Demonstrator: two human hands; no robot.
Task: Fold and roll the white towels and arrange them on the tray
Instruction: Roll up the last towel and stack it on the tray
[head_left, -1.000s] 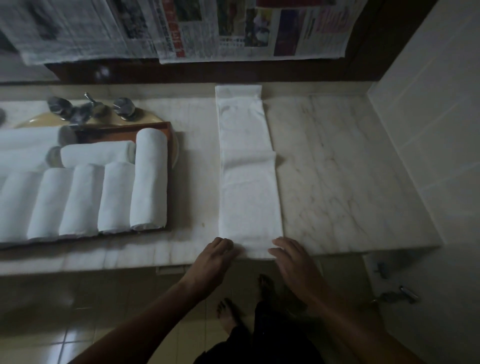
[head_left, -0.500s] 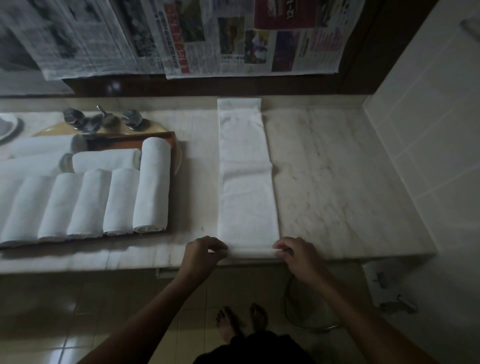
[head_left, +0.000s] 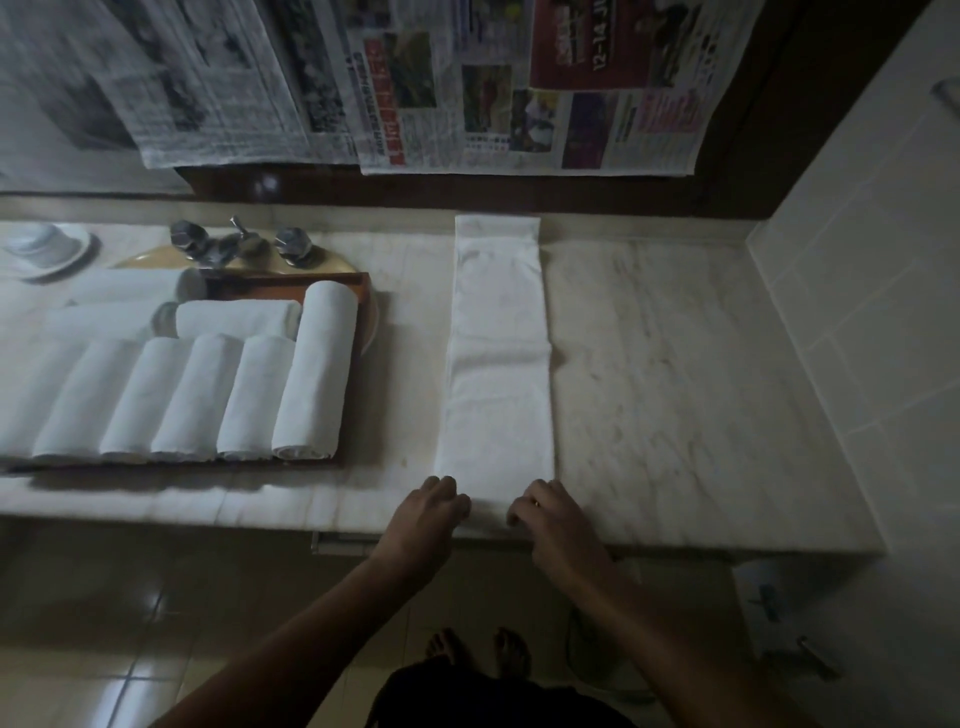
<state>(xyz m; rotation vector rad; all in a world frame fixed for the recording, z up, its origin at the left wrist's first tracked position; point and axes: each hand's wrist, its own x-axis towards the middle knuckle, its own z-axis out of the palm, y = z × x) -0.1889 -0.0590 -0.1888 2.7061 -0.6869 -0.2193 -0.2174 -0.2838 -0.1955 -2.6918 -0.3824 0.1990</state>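
Worktop: a pale marble worktop (head_left: 675, 389) is seen from above, with a tiled wall (head_left: 857, 260) at its right end.
Long towel: a white towel (head_left: 496, 364), folded into a narrow strip, is laid flat on the worktop from the back edge to the front edge, to the right of the tray and apart from it. A cross fold is seen about halfway along it.
Left hand: the left hand (head_left: 426, 519) is placed at the near left corner of the strip; the grip is narrow, with the fingers curled onto the towel's end.
Right hand: the right hand (head_left: 556, 519) is placed at the near right corner; the grip is likewise narrow, with curled fingers on the towel's end. A ring (head_left: 536, 503) is worn on one finger.
Tray: a brown tray (head_left: 249, 285) is set on the left part of the worktop, partly over a sink (head_left: 322, 267).
Rolled towels: white rolled towels (head_left: 249, 400) are lined up side by side in the tray, and more rolls are laid crosswise behind them.
Tap: a metal tap (head_left: 234, 244) is seen behind the tray.
Dish: a white dish (head_left: 44, 249) is seen at the far left.
Newspaper: sheets of newspaper (head_left: 467, 93) are hung above the worktop.
Floor: a tiled floor (head_left: 156, 597) and bare feet (head_left: 478, 649) are seen below the front edge.
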